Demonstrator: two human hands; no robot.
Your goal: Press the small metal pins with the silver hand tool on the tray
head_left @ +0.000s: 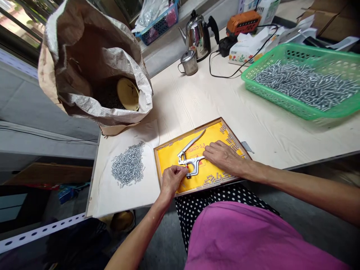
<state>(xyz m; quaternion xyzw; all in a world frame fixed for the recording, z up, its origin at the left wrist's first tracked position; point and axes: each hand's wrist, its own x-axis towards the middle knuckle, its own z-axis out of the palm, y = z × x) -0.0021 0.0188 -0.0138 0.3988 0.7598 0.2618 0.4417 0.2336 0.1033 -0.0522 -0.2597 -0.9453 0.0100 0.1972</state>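
Pale desk [180, 101] by a window [21, 26], with a paper sack [120, 125], kettle [197, 37] and green basket [277, 101]. In a yellow-lined tray [168, 154], the fingers of the right hand [223, 156] grasp silver pliers [189, 161]; whether the left hand [171, 180], at their jaws, holds anything is unclear.

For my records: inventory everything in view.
Tray: one, yellow with brown rim, front
Pliers: one, silver, over tray
Green basket: one, green, right
Metal pieces: many, silver, left pile, tray, green basket
Sack: one, brown, left
Dish: one, yellow, inside sack
Blue basket: one, blue, back
Kettle: one, silver, back
Lidded cup: one, silver, before kettle
Battery pack: one, orange, back right
Floral box: one, white, back right
Cardboard box: one, brown, far right
Table: one, pale, beneath
Top: one, pink, front
Dotted garment: one, black, lap
Left hand: one, bare, at pliers
Right hand: one, bare, gripping pliers
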